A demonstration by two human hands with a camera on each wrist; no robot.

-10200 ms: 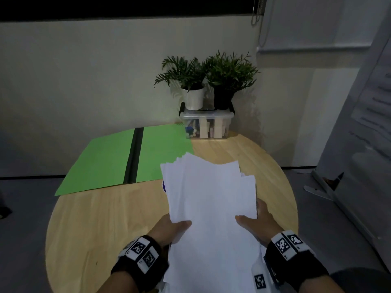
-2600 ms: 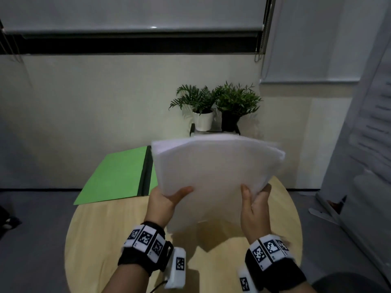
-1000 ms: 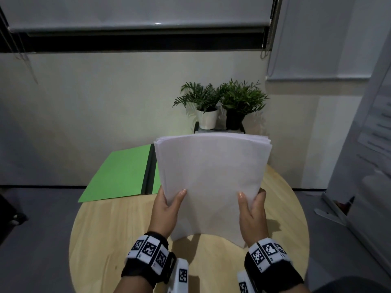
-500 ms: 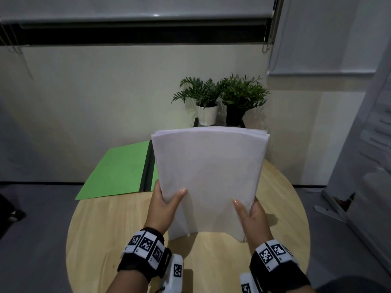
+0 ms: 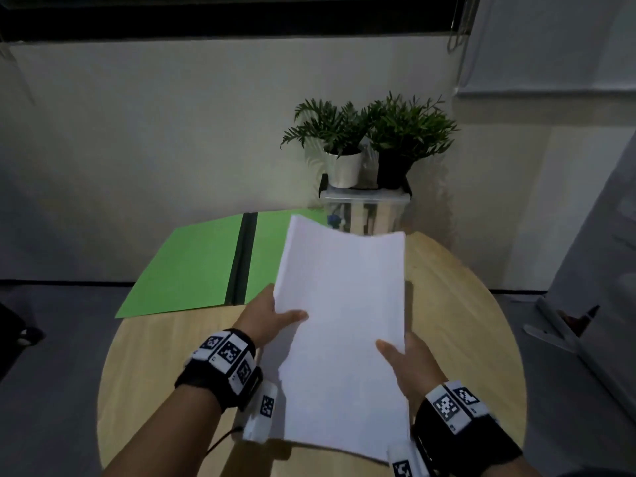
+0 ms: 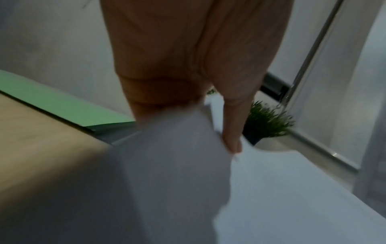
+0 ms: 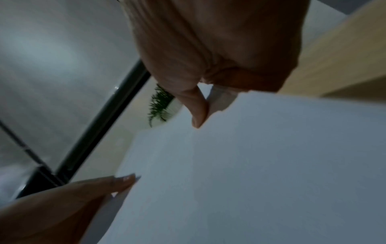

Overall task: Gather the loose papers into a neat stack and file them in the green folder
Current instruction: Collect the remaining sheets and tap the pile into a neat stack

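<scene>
The stack of papers [image 5: 340, 325] is white, matte and rectangular, with its side edges roughly squared. It is held tilted above the table, far edge highest; that far edge bows downward in the middle. The near edge is uneven, with sheets stepped at the lower left corner.

The left hand [image 5: 266, 320] grips the left long edge of the stack: the thumb lies flat on the top sheet, and the fingers go under the sheets, where they are hidden. The right hand [image 5: 411, 364] grips the right long edge nearer the person, thumb on top, fingers hidden beneath. In the right wrist view the thumb [image 7: 198, 112] presses the paper close to its edge. Both wrist views are blurred, and fine detail of the sheets cannot be made out.

The green folder [image 5: 203, 266] lies open and flat on the far left part of the table, a smooth green card with a dark spine strip down the middle. Its right leaf is partly covered by the stack, and its left corner overhangs the table edge.

The table [image 5: 464, 304] is round with a pale wood-grain top. At its far edge stands a clear plastic box [image 5: 366, 213] whose contents are indistinct. On the box stand two potted plants, one in a white pot [image 5: 344, 168] and one in a black pot [image 5: 392, 172].
</scene>
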